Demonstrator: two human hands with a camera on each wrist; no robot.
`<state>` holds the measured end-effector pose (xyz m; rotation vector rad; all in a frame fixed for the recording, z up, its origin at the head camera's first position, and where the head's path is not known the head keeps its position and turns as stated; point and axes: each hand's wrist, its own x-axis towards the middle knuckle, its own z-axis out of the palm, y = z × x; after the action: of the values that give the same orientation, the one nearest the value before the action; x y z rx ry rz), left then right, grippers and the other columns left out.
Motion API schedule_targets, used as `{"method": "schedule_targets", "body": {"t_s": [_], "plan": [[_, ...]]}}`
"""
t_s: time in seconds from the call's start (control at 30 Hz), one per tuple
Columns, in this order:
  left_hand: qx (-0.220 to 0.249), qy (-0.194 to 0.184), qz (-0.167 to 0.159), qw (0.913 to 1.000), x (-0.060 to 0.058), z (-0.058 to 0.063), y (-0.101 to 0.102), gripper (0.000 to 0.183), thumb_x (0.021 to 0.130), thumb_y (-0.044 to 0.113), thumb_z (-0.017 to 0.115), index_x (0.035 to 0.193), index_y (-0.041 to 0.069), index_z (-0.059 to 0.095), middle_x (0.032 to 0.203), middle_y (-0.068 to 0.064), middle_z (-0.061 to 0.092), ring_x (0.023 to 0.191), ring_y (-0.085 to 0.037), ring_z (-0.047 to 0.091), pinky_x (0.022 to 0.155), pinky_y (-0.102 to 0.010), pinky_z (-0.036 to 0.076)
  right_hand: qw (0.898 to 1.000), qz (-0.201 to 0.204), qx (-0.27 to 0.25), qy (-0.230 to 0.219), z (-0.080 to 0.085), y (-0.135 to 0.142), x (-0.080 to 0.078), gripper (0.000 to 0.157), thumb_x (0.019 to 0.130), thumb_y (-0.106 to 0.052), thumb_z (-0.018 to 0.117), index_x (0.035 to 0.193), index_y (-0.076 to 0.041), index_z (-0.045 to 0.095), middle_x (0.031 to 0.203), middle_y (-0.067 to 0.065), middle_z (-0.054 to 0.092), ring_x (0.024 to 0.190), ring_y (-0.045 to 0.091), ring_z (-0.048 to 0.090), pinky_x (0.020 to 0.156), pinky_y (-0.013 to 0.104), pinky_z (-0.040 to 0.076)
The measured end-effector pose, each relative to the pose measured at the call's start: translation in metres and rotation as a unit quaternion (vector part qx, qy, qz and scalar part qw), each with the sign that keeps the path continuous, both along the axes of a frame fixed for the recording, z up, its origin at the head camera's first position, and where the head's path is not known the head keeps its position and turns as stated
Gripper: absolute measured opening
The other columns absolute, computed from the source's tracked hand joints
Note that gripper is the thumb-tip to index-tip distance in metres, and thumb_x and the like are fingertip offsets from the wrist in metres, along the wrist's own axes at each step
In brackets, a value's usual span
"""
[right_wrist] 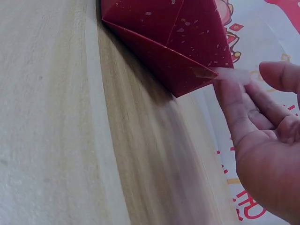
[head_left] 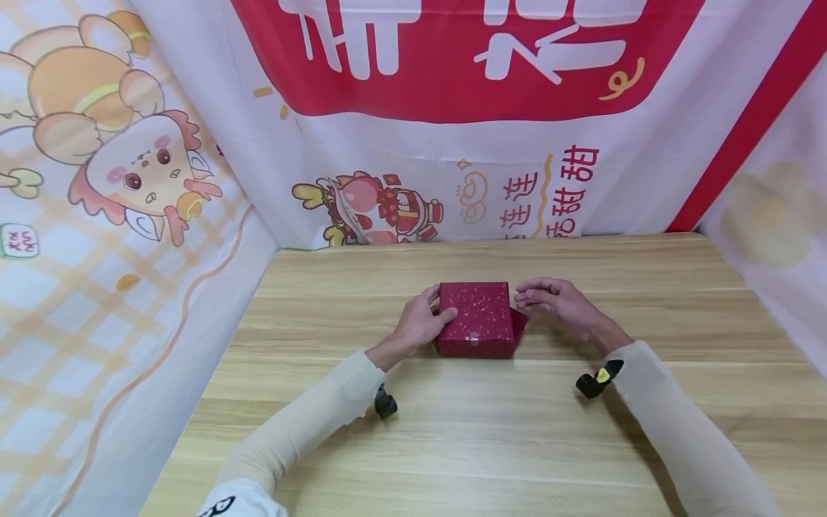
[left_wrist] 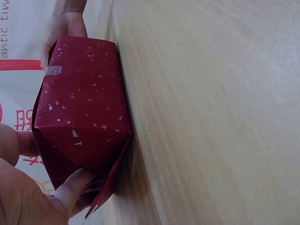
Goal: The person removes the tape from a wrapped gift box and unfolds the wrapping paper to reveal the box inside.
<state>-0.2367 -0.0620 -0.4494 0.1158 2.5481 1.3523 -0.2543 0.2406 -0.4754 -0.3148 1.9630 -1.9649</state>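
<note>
A box wrapped in dark red, speckled paper (head_left: 474, 310) sits on the table. My left hand (head_left: 418, 321) grips its left side, thumb on the top face. In the left wrist view a finger presses into the loose folded paper (left_wrist: 101, 190) at that end. On the right, a pointed paper flap (right_wrist: 164, 63) sticks out from the box. A strip of clear tape (right_wrist: 233, 75) is stuck to the flap's edge and reaches my right hand's fingertips. My right hand (head_left: 561, 303) is beside the flap, fingers extended and thumb apart from them.
The wood-grain table (head_left: 413, 445) extends around the box. A printed cloth (head_left: 388, 143) hangs behind its far edge, with another patterned cloth (head_left: 213, 301) along the left. A piece of clear tape (left_wrist: 54, 70) lies across the paper's seam.
</note>
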Motion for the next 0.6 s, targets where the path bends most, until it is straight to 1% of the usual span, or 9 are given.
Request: {"method": "schedule_targets", "body": {"t_s": [0.07,0.17,0.27,0.33,0.4,0.47,0.5,0.53,0.6], "plan": [[-0.001,0.000,0.000,1.0000,0.000,0.000,0.000,0.070,0.098,0.030,0.061,0.156,0.012,0.026,0.159,-0.007,0.035,0.140,-0.028,0.044,0.113,-0.044,0.041,1.000,0.006,0.008,-0.007,0.002,-0.001,0.000,0.047,0.102,-0.020,0.053,0.138,0.010,0.045,0.127,0.021,0.064,0.111,0.016,0.068,0.100,0.030,0.052],[-0.003,-0.003,0.000,1.0000,-0.001,0.000,0.001,0.070,0.098,0.030,0.061,0.156,0.012,0.025,0.159,-0.008,0.035,0.141,-0.027,0.044,0.114,-0.043,0.041,0.999,0.019,0.041,-0.020,0.004,-0.002,0.000,0.049,0.102,-0.022,0.053,0.140,0.008,0.044,0.135,0.023,0.058,0.117,0.018,0.066,0.100,0.027,0.051],[-0.005,-0.006,0.000,1.0000,-0.001,0.001,0.001,0.071,0.098,0.030,0.061,0.156,0.013,0.024,0.159,-0.008,0.034,0.141,-0.027,0.043,0.114,-0.043,0.040,0.994,0.028,0.104,-0.024,0.007,-0.006,0.001,0.052,0.101,-0.028,0.056,0.142,0.001,0.047,0.140,0.020,0.055,0.124,0.022,0.061,0.101,0.028,0.051],[-0.008,-0.006,-0.001,1.0000,0.000,0.001,0.001,0.072,0.098,0.029,0.061,0.157,0.012,0.023,0.160,-0.008,0.033,0.142,-0.027,0.042,0.115,-0.043,0.039,0.986,0.030,0.161,-0.010,0.011,-0.011,0.002,0.056,0.099,-0.035,0.058,0.144,-0.004,0.047,0.144,0.018,0.053,0.128,0.027,0.057,0.103,0.033,0.051],[-0.013,-0.005,-0.002,0.9999,0.000,0.003,0.001,0.074,0.098,0.029,0.061,0.157,0.012,0.020,0.161,-0.008,0.032,0.144,-0.027,0.039,0.117,-0.044,0.037,0.976,0.024,0.218,0.007,0.015,-0.017,0.004,0.061,0.096,-0.043,0.061,0.145,-0.009,0.048,0.146,0.016,0.051,0.132,0.031,0.053,0.107,0.041,0.048],[-0.020,-0.004,-0.004,0.9998,0.001,0.004,0.001,0.075,0.098,0.030,0.061,0.158,0.012,0.019,0.161,-0.008,0.030,0.146,-0.027,0.035,0.118,-0.045,0.034,0.963,0.024,0.265,0.029,0.021,-0.024,0.006,0.067,0.093,-0.049,0.062,0.146,-0.011,0.046,0.148,0.016,0.050,0.135,0.034,0.049,0.111,0.048,0.043],[-0.025,-0.003,-0.005,0.9997,0.001,0.005,0.001,0.076,0.097,0.030,0.061,0.158,0.013,0.018,0.162,-0.008,0.030,0.146,-0.028,0.034,0.119,-0.046,0.032,0.958,0.023,0.284,0.037,0.023,-0.026,0.007,0.070,0.092,-0.051,0.063,0.147,-0.012,0.045,0.148,0.016,0.049,0.136,0.035,0.047,0.112,0.051,0.041],[-0.029,-0.003,-0.007,0.9996,0.001,0.006,0.000,0.077,0.097,0.031,0.062,0.158,0.013,0.018,0.162,-0.008,0.029,0.147,-0.028,0.033,0.120,-0.047,0.031,0.955,0.023,0.294,0.041,0.025,-0.029,0.008,0.071,0.091,-0.051,0.064,0.147,-0.011,0.044,0.149,0.016,0.049,0.136,0.036,0.046,0.113,0.053,0.039],[-0.035,-0.005,-0.010,0.9993,0.001,0.008,-0.001,0.076,0.097,0.032,0.063,0.157,0.013,0.019,0.161,-0.008,0.030,0.146,-0.029,0.034,0.120,-0.048,0.031,0.951,0.027,0.304,0.049,0.027,-0.032,0.010,0.072,0.091,-0.047,0.066,0.148,-0.010,0.042,0.149,0.016,0.048,0.137,0.037,0.045,0.115,0.054,0.036]]}}
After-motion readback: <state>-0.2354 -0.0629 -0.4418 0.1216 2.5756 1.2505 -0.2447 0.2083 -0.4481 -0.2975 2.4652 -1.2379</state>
